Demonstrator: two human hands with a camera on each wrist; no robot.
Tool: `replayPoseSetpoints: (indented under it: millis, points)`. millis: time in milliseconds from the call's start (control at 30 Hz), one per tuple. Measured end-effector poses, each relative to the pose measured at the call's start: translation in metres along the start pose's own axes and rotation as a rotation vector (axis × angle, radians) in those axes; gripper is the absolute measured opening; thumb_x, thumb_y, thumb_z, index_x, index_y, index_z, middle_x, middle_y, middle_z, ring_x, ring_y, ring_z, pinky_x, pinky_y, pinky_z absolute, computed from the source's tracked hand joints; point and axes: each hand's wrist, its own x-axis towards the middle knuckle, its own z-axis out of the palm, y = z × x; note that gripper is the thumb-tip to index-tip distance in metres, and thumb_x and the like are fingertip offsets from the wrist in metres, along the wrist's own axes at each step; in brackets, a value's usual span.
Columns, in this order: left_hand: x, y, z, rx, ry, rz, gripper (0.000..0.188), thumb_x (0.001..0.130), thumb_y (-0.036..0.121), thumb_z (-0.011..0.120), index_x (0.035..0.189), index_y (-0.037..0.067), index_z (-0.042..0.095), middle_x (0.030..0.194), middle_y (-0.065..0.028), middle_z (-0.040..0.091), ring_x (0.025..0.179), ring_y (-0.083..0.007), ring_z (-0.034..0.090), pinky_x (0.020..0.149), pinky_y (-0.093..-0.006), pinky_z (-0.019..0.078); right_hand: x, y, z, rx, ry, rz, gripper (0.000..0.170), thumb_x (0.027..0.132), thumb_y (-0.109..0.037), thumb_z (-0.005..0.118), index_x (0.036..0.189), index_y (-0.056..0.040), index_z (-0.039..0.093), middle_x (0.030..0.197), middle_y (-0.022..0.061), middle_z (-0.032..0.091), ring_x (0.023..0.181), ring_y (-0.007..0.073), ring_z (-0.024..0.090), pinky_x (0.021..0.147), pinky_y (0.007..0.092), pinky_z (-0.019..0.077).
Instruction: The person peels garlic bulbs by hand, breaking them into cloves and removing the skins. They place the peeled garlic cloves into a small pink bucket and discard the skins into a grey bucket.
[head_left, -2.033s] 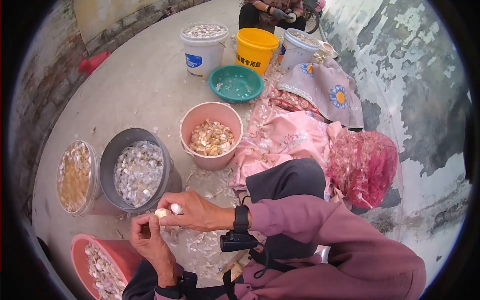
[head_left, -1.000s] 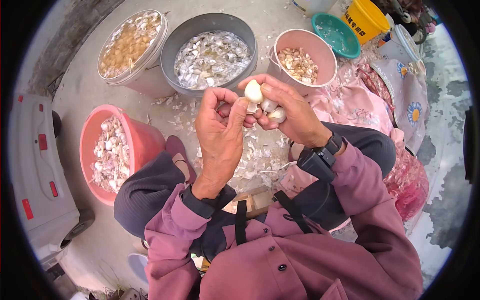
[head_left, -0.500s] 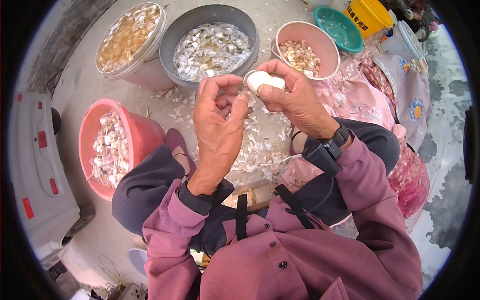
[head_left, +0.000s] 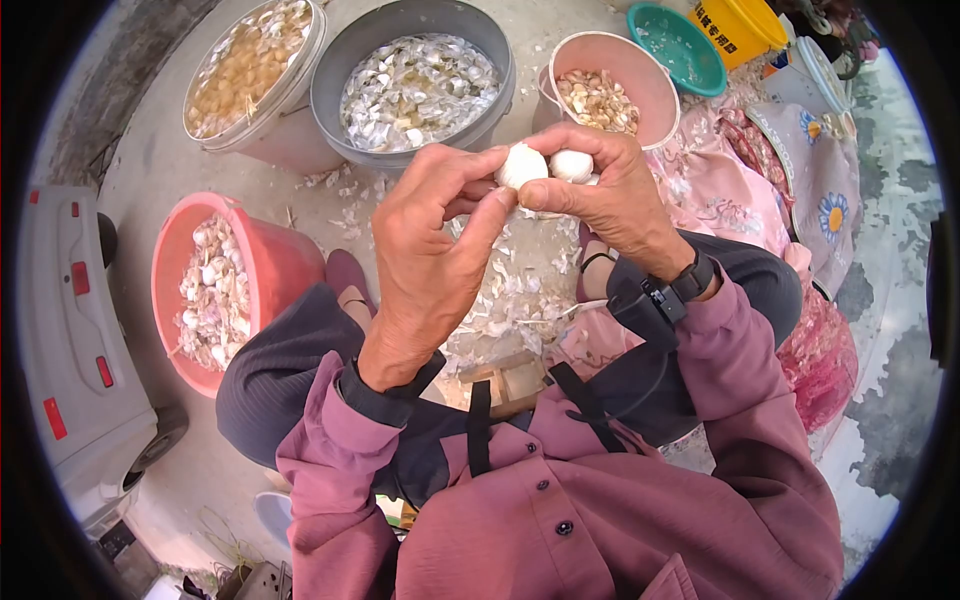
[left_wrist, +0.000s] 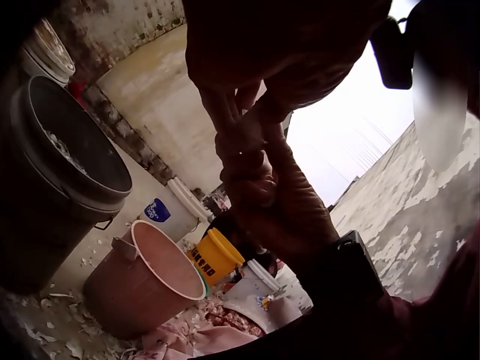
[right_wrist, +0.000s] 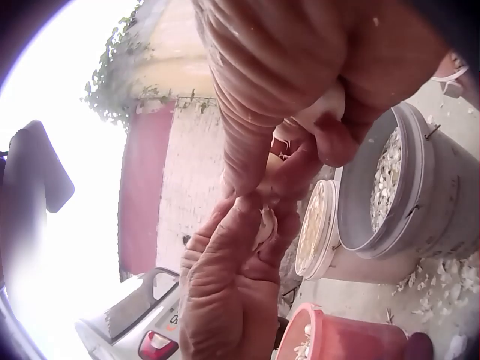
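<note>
In the head view both hands meet over the floor between the knees. My right hand [head_left: 615, 195] holds a white garlic bulb [head_left: 522, 167] at its fingertips, with a second garlic bulb [head_left: 572, 166] tucked behind the thumb. My left hand [head_left: 435, 225] pinches the near side of the first bulb between thumb and forefinger. From the right wrist, a strip of pale skin [right_wrist: 266, 226] shows between the left fingers, and part of a bulb [right_wrist: 328, 105] sits in the right palm. The left wrist view is dark, and the hands mostly hide the garlic there.
A red bucket [head_left: 262, 262] of garlic bulbs stands by the left knee. Ahead are a white bucket [head_left: 290, 125], a grey tub [head_left: 500, 75] of pale skins and a pink bucket [head_left: 655, 95] of cloves. Loose skins [head_left: 510, 300] litter the floor.
The head view has swung round since two seconds ago. The front bulb has been turned from a yellowish side to a white one. The left fingertips have closed in on it.
</note>
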Motion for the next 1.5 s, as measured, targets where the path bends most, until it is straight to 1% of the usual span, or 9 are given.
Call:
replayPoseSetpoints:
  millis: [433, 533, 567, 633, 800, 900, 1033, 1133, 1500]
  points:
    - [0.001, -0.002, -0.003, -0.051, 0.028, 0.008, 0.02, 0.085, -0.006, 0.064, 0.104, -0.002, 0.069, 0.093, -0.0081, 0.065, 0.08, -0.0132, 0.068, 0.07, -0.0244, 0.0542, 0.001, 0.002, -0.003, 0.024, -0.07, -0.067, 0.03, 0.081, -0.019, 0.083, 0.105, -0.0049, 0.071, 0.094, -0.002, 0.066, 0.087, 0.0058, 0.061, 0.078, 0.0214, 0.0521]
    - [0.0, -0.001, -0.004, -0.021, 0.013, -0.027, 0.017, 0.088, -0.005, 0.062, 0.103, -0.003, 0.067, 0.095, -0.0064, 0.065, 0.083, -0.0108, 0.066, 0.072, -0.023, 0.0529, 0.0, -0.001, 0.0, -0.029, -0.044, -0.108, 0.03, 0.08, -0.017, 0.082, 0.106, -0.0055, 0.072, 0.096, 0.0006, 0.067, 0.088, 0.0085, 0.062, 0.077, 0.0233, 0.0517]
    - [0.001, 0.0, -0.004, -0.112, 0.036, -0.131, 0.015, 0.089, -0.003, 0.061, 0.104, -0.002, 0.065, 0.095, -0.0055, 0.065, 0.083, -0.0097, 0.065, 0.072, -0.0223, 0.0519, 0.002, -0.001, 0.0, -0.028, -0.044, -0.109, 0.03, 0.08, -0.017, 0.082, 0.106, -0.0055, 0.072, 0.096, 0.0006, 0.067, 0.088, 0.0085, 0.062, 0.077, 0.0233, 0.0517]
    - [0.003, 0.002, -0.002, -0.201, 0.058, -0.233, 0.013, 0.091, -0.001, 0.061, 0.104, -0.001, 0.063, 0.096, -0.0047, 0.065, 0.084, -0.0087, 0.064, 0.073, -0.0215, 0.051, 0.006, 0.0, 0.001, -0.294, -0.005, -0.421, 0.031, 0.078, -0.014, 0.082, 0.107, -0.0063, 0.072, 0.098, 0.0037, 0.068, 0.088, 0.0124, 0.064, 0.076, 0.0255, 0.0512]
    - [0.004, 0.002, -0.005, -0.311, 0.002, -0.391, 0.02, 0.09, 0.002, 0.067, 0.107, -0.001, 0.058, 0.101, -0.0062, 0.064, 0.086, -0.0087, 0.063, 0.076, -0.0226, 0.0517, 0.005, 0.002, 0.003, -0.529, 0.108, -0.52, 0.033, 0.077, -0.011, 0.08, 0.109, -0.0082, 0.072, 0.1, 0.0065, 0.066, 0.086, 0.0175, 0.065, 0.075, 0.0275, 0.0512]
    - [0.002, 0.0, -0.001, -0.218, 0.021, -0.417, 0.019, 0.09, 0.003, 0.067, 0.106, -0.002, 0.059, 0.099, -0.0072, 0.065, 0.083, -0.0086, 0.064, 0.074, -0.0225, 0.0525, 0.003, 0.003, 0.008, -0.658, 0.126, -0.57, 0.034, 0.078, -0.01, 0.078, 0.111, -0.0092, 0.071, 0.099, 0.0071, 0.065, 0.084, 0.0187, 0.065, 0.071, 0.0278, 0.0526]
    - [0.002, -0.006, 0.001, -0.19, 0.031, -0.386, 0.017, 0.089, 0.006, 0.068, 0.1, -0.003, 0.058, 0.091, -0.0051, 0.064, 0.079, -0.0068, 0.063, 0.066, -0.0208, 0.05, 0.001, 0.005, 0.01, -0.838, 0.125, -0.71, 0.04, 0.078, -0.006, 0.078, 0.116, -0.0095, 0.068, 0.099, 0.0072, 0.062, 0.081, 0.0186, 0.065, 0.067, 0.0276, 0.055]
    - [0.0, -0.001, 0.0, -0.225, 0.002, -0.408, 0.015, 0.09, 0.002, 0.067, 0.103, -0.003, 0.061, 0.092, -0.0057, 0.068, 0.081, -0.0083, 0.064, 0.074, -0.0222, 0.0529, -0.001, 0.005, 0.009, -0.87, 0.111, -0.757, 0.044, 0.077, -0.003, 0.078, 0.118, -0.009, 0.066, 0.1, 0.0064, 0.059, 0.081, 0.0182, 0.065, 0.068, 0.0278, 0.0558]
    - [-0.004, -0.008, 0.002, -0.136, 0.072, -0.269, 0.007, 0.091, 0.002, 0.061, 0.096, -0.003, 0.062, 0.081, -0.0043, 0.068, 0.076, -0.008, 0.066, 0.068, -0.0219, 0.0517, -0.004, -0.001, 0.01, -0.857, 0.063, -0.735, 0.044, 0.076, 0.0, 0.077, 0.118, -0.0082, 0.067, 0.1, 0.0063, 0.059, 0.083, 0.0182, 0.064, 0.069, 0.0279, 0.0547]
